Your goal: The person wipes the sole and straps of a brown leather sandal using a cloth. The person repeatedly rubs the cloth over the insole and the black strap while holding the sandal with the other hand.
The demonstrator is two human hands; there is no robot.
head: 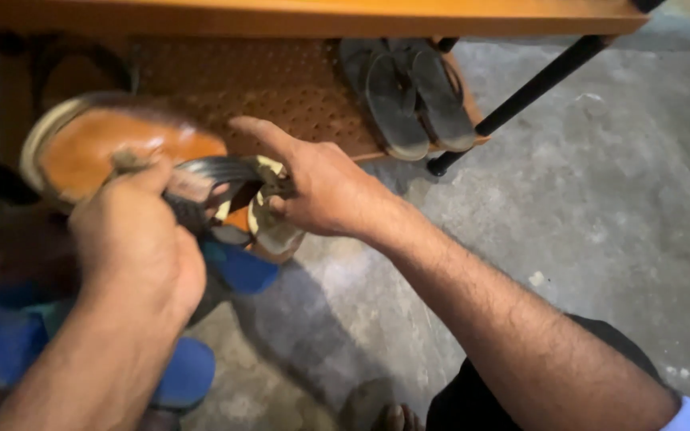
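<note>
The left hand (133, 239) is clenched on a brush (189, 187), scrubbing the tan shoe (113, 148) beside the wooden rack (281, 88); the right hand (321, 187) grasps the shoe's heel end, steadying it, and further strokes would call for that firm hold

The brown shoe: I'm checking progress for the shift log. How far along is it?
Done: the brown sole already faces up. In hand: the left hand presses a brush to it while the right hand steadies the heel. Left: the grey sandals lie untouched.
</note>
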